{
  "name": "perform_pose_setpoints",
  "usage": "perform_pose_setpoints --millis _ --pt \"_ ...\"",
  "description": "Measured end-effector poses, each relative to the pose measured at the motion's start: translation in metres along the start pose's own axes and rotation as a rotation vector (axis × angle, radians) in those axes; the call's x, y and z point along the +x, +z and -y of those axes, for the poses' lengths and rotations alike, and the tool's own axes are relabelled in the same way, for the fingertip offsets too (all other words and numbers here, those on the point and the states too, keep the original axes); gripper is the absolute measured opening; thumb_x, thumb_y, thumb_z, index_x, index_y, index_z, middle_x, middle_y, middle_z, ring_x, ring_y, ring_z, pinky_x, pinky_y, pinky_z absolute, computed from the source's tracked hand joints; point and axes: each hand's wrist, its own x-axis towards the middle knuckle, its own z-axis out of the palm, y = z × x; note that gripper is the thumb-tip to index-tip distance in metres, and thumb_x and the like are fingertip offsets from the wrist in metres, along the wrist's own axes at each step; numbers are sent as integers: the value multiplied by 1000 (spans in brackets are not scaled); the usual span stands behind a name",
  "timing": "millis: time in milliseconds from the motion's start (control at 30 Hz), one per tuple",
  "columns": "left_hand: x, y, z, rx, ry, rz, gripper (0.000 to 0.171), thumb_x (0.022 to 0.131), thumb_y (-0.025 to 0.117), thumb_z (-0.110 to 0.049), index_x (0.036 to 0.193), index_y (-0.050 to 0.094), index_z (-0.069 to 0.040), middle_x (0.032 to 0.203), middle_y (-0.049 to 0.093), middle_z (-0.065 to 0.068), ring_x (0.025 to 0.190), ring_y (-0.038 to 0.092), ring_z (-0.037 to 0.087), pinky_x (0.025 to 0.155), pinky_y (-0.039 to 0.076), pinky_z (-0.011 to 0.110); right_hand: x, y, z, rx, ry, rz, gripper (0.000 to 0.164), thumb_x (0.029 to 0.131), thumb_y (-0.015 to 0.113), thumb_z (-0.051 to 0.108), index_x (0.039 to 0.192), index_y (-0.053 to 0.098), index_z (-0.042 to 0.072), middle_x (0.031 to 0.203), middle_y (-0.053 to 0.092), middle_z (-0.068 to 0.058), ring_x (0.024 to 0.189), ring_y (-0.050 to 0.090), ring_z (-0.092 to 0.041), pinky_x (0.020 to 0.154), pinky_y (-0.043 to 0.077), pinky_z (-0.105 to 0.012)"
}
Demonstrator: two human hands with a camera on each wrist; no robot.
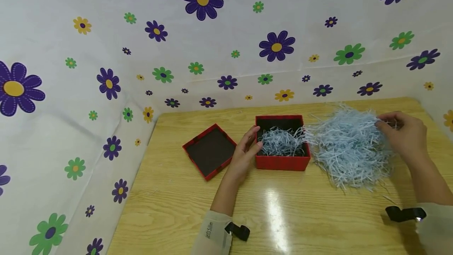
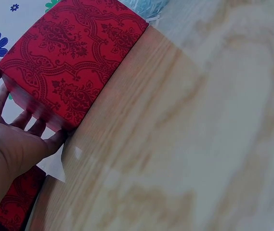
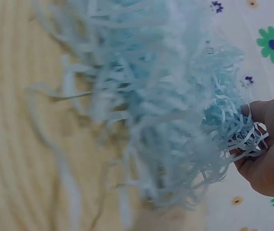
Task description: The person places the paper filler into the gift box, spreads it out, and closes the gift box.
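Note:
A red patterned box (image 1: pixel 282 163) with a dark inside stands uncovered on the table, partly filled with pale blue shredded paper (image 1: pixel 281 141). At its left wall my left hand (image 1: pixel 242 154) grips the box, thumb at the rim and the other fingers spread along the side in the left wrist view. To the right lies a large loose heap of the same shredded paper (image 1: pixel 354 148). My right hand (image 1: pixel 407 137) is at the heap's right edge and pinches some strands (image 3: pixel 247 137) between thumb and fingers. Fine strands blur in the right wrist view.
A red lid (image 1: pixel 209 152), dark inside up, lies left of the box, close to my left forearm. The wooden table (image 1: pixel 170 211) meets a flowered cloth (image 1: pixel 219 54) at the back and left. A few stray shreds lie near the heap.

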Motion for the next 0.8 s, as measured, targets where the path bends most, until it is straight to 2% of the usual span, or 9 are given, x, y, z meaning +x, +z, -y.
perform_pose_setpoints --millis 100,200,300,333,433,533,633,800 --pt "0 -1 1 -2 -3 3 52 109 61 -19 159 49 -26 171 30 -13 159 26 20 126 30 48 3 -11 13 13 -20 -64 31 106 64 20 124 69 -5 88 45 38 79 43 -2 62 34 -10" --pt "0 -1 1 -5 -9 6 52 110 60 -19 159 49 -27 171 31 -13 159 26 19 126 31 47 6 -23 28 37 -54 -113 28 106 63 14 123 69 -7 90 46 37 78 42 1 62 33 -8" --pt "0 -1 1 -5 -6 6 52 110 60 -19 159 49 -27 171 31 -13 159 26 20 126 30 47 8 -34 45 60 -44 -136 14 106 62 14 115 73 10 91 47 32 79 41 0 61 32 -9" --pt "1 -1 1 -5 -5 6 51 110 60 -19 159 49 -27 171 31 -13 159 26 20 126 30 48 9 -37 51 68 -36 -142 13 107 62 14 111 72 19 91 47 30 79 42 0 61 32 -9" --pt "2 -2 1 -7 -1 10 52 109 60 -19 159 49 -27 171 31 -12 159 25 21 126 30 49 12 -45 68 106 -14 -154 29 107 61 13 104 61 42 92 48 26 80 42 -1 61 33 -9" --pt "3 -3 2 -7 -5 9 52 109 61 -19 159 50 -28 170 31 -13 158 26 21 126 30 49 17 -51 84 151 -18 -180 38 105 61 9 101 60 46 91 49 25 79 43 0 62 32 -8" --pt "3 -3 1 -14 -6 1 52 109 61 -18 159 50 -27 171 31 -12 158 26 22 126 31 50 22 -54 99 188 -34 -218 41 103 61 5 101 64 46 90 50 24 76 42 0 60 31 -9" --pt "2 -3 2 -25 -9 3 51 109 61 -18 159 50 -27 171 31 -11 159 26 21 126 31 49 26 -62 121 150 -128 -284 42 105 59 7 102 60 49 90 47 29 73 40 4 61 28 -10"
